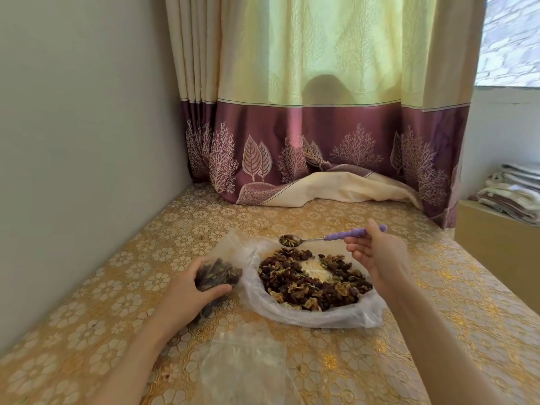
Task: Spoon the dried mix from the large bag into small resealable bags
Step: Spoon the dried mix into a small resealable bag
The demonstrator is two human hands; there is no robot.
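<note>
The large clear bag (344, 317) lies open on the table, spread flat, with a heap of dried mix (309, 282) of walnuts, dark fruit and seeds in it. My right hand (377, 252) grips the purple handle of a metal spoon (309, 240). The spoon's bowl is loaded with mix and hovers above the far rim of the large bag. My left hand (190, 290) holds a small clear bag (217, 273) partly filled with mix, just left of the large bag. Its open top points up and away from me.
A few empty clear bags (245, 363) lie flat near the front edge. The table carries a gold floral cloth (117, 302). A wall runs along the left, a purple-and-cream curtain (321, 153) hangs at the back, and folded cloths (514, 194) sit at right.
</note>
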